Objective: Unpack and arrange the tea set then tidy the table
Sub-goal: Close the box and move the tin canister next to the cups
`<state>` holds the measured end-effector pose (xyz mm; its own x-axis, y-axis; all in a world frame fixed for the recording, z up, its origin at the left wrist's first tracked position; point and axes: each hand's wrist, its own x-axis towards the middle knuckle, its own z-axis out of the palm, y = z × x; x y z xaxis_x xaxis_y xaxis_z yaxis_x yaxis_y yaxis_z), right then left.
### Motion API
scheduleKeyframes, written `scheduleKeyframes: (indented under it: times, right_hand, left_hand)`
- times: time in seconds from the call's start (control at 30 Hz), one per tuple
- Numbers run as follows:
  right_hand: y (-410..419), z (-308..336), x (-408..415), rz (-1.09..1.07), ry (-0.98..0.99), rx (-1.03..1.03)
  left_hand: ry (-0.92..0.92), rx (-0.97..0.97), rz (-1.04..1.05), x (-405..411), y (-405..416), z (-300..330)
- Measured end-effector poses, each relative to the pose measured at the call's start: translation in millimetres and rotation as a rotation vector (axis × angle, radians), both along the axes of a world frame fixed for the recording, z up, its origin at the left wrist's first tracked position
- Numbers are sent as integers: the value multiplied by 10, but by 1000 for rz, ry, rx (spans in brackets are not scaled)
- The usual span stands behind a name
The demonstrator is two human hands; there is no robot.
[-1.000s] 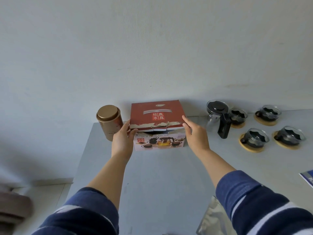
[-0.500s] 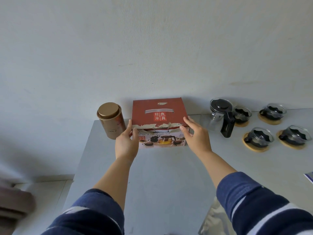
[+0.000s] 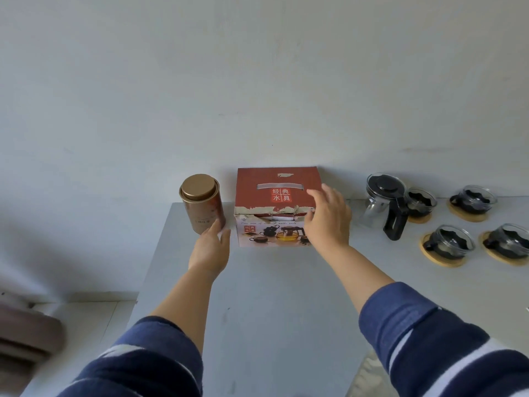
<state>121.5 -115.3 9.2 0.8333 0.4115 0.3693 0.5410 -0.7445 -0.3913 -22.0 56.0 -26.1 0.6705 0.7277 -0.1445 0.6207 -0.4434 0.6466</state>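
With the tea set out at three o'clock, I'm tidying: my left hand and right hand, both open and empty, flank the closed box at twelve, and next I judge it needs a firm two-sided grip.

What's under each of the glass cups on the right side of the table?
Each glass cup sits on a round wooden coaster. The cup beside the teapot shows only a sliver of coaster; the rest is covered.

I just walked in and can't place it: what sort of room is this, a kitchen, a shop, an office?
Most likely a plain room at home, though I can't be sure. A bare grey table stands against an unadorned white wall, and on it are a glass teapot, a tea tin and a red tea-set box.
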Motion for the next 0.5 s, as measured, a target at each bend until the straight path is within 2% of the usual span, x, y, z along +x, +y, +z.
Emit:
scheduleKeyframes:
  times: [0.07, 0.1, 0.17, 0.23, 0.37, 0.5]
  right_hand:
    - [271, 55, -210, 156, -94, 132]
    - [423, 78, -341, 271, -80, 203]
    - [734, 89, -611, 485, 41, 281]
    - [1009, 63, -860, 588, 196, 335]
    - [1462, -178, -1086, 456, 553, 418]
    - [1793, -463, -1019, 273, 737, 430]
  left_hand:
    - [164, 54, -21, -198, 109, -82]
    - [231, 68, -37, -283, 162, -114]
    - [329, 78, -82, -435, 247, -184]
    - [411, 64, -120, -569, 317, -255]
    - [536, 46, -235, -787, 403, -419]
    - [558, 69, -267, -787, 417, -462]
